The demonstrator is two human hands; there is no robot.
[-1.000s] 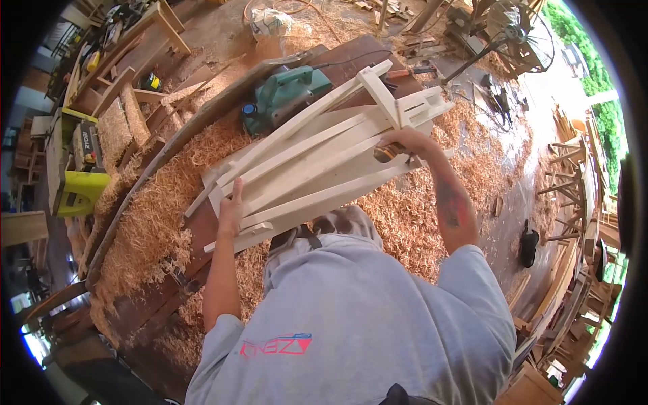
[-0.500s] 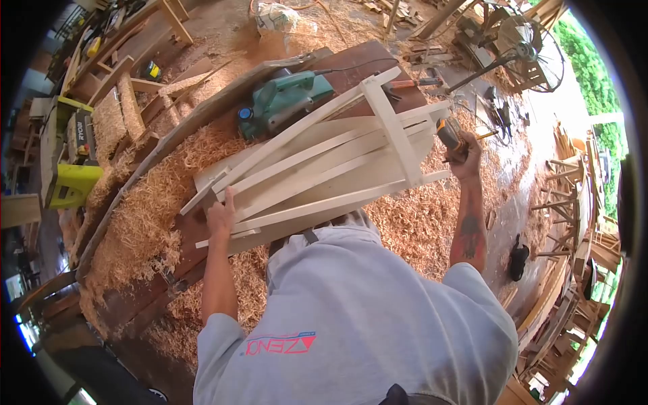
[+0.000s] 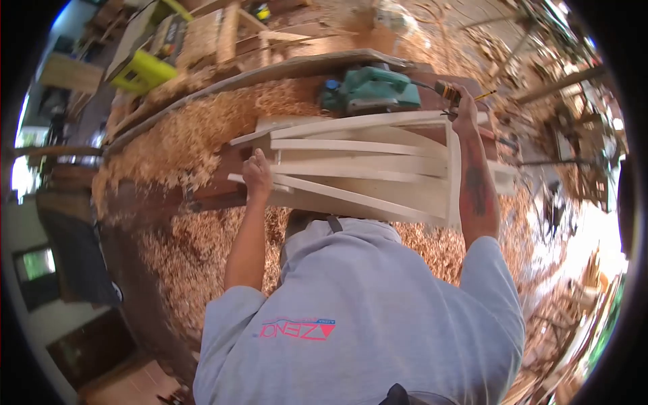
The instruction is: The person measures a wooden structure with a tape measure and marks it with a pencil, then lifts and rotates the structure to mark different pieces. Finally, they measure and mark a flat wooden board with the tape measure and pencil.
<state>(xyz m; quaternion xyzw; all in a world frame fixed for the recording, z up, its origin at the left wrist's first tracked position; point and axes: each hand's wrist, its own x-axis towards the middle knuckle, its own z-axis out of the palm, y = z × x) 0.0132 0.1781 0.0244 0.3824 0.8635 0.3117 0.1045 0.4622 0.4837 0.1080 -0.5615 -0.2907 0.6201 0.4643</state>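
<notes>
Curly tan wood shavings (image 3: 216, 246) are all over the floor around this job, and they're heaped thick on the left part of the reddish-brown bench (image 3: 228, 162) too. A long slab with a greyish edge (image 3: 250, 79) curves along the far side of that heap. Lime green machine (image 3: 142, 73) sits off in the far left corner, next to some wooden pieces.

Main thing here is a pale wooden frame (image 3: 358, 173), lying on the bench right in front of the person in the grey shirt (image 3: 364, 304). It's got long slats spreading toward a crosspiece at the right end, and there's a pale panel (image 3: 378, 162) showing between them. Green power planer (image 3: 378, 91) is on the bench just beyond the far slat, with shavings beside it.

Left hand (image 3: 257, 173) is at the frame's left end with its fingers curled; bit blurry, so I can't tell if it's actually pinching the wood. Right hand (image 3: 465, 109) is up by the far right corner, closed around a yellow-and-black tape measure (image 3: 445, 90), and a thin yellow stick (image 3: 486, 95) pokes out the other side of it
</notes>
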